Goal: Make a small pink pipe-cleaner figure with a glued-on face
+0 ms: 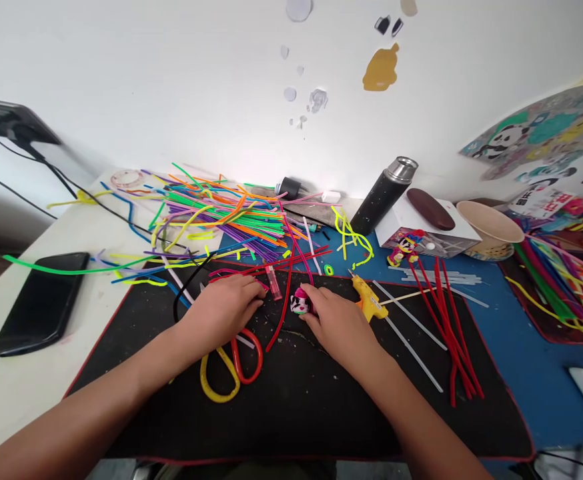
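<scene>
My right hand pinches a small figure head with a black-and-white face and a pink top, just above the black mat. To its left, my left hand has its fingers drawn together low over the mat. A bit of pink shows at its fingertips, but I cannot make out what it is. Beneath this hand lie scissors with one yellow and one red handle loop. Between the hands are a pink translucent lighter-like object and a red pipe cleaner. A yellow glue gun lies beyond my right hand.
Many coloured pipe cleaners are heaped at the back. Red pipe cleaners and clear glue sticks lie right. A black flask, a small colourful figure and a bowl stand behind. A phone lies left.
</scene>
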Available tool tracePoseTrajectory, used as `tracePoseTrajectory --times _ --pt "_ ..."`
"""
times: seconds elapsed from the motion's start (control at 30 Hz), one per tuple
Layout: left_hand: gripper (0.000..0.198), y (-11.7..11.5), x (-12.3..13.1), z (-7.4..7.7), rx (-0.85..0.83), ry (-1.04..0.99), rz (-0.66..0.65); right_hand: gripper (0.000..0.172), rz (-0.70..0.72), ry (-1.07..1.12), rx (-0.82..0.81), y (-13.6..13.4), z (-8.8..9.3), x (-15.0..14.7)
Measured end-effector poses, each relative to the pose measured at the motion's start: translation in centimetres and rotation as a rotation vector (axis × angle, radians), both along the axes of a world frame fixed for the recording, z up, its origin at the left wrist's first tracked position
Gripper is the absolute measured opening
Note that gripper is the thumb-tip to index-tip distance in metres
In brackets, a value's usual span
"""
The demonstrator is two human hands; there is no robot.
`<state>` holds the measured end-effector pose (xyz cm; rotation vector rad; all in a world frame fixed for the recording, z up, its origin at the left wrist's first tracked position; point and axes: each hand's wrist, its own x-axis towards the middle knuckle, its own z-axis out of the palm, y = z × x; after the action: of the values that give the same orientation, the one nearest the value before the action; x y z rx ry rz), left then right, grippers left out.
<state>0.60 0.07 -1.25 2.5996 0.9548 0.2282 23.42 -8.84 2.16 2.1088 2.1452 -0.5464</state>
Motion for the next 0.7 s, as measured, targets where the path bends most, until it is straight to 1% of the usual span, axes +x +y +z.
tracePoseTrajectory --times 0.17,0.33,0.47,0.6,0.7 --pt "0.019 -0.2 0.6 -0.5 0.004 0.049 -0.025 0.051 -0.006 0.019 -0.022 0.0 -0.5 0.1" --pt "0.021 -0.1 0.7 -0.3 -0.036 0.046 -0.055 0.055 -0.001 0.046 0.005 -0.2 -0.8 0.2" --pt "0.019 0.0 0.9 0.0 -0.085 0.034 -0.04 0.058 -0.018 0.074 0.025 -0.4 -1.0 0.4" --pt "0.016 0.1 0.8 -0.1 -0.121 0.014 -0.021 0.058 -0.059 0.091 0.062 -0.9 -1.3 0.7" --pt "0.012 0.2 0.5 -0.1 -0.185 -0.032 -0.005 0.056 -0.077 0.129 0.099 -1.4 -1.8 1.0"
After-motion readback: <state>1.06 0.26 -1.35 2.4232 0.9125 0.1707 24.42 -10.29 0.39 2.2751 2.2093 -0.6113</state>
